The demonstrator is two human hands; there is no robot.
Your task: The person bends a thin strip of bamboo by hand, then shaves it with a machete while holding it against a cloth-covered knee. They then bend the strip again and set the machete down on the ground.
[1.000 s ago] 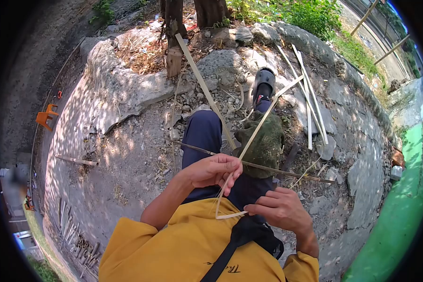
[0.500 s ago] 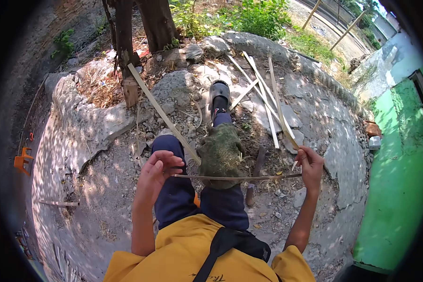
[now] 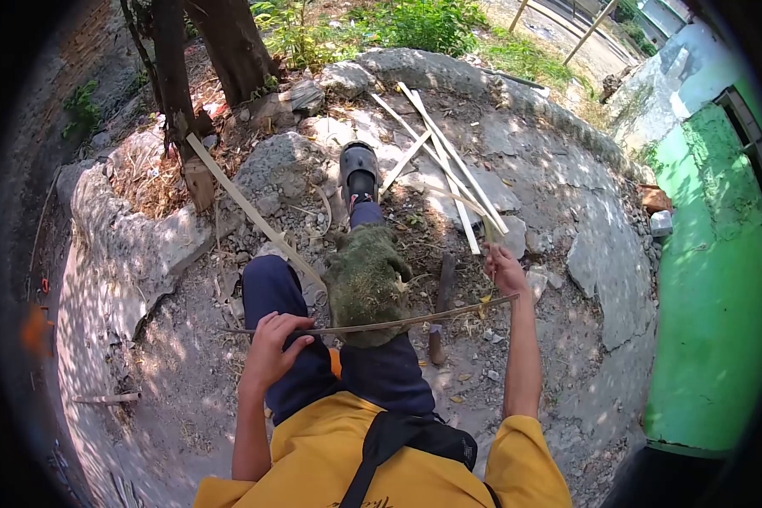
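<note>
A thin, dark, slightly bowed strip (image 3: 398,325) lies crosswise in front of my lap. My left hand (image 3: 273,349) is closed over it near its left end, fingers on top and thumb below. The strip's right end reaches my right wrist. My right hand (image 3: 506,273) is pinched around a narrow pale strip (image 3: 488,230) that points away from me; its far part blurs among other strips. A green, moss-like lump (image 3: 364,284) rests over my extended leg, just beyond the dark strip. Several pale flat strips (image 3: 461,165) lie crossed on the ground ahead.
One long pale strip (image 3: 250,203) leans from a tree trunk (image 3: 173,85) toward the green lump. A dark tool with a wooden handle (image 3: 436,345) lies right of my leg. Broken concrete (image 3: 610,279) covers the ground, and a green wall (image 3: 703,339) stands at right.
My left hand has gone from open fingers to closing over the dark strip, which has shifted left. My right hand has moved left and away from me. The view has turned slightly.
</note>
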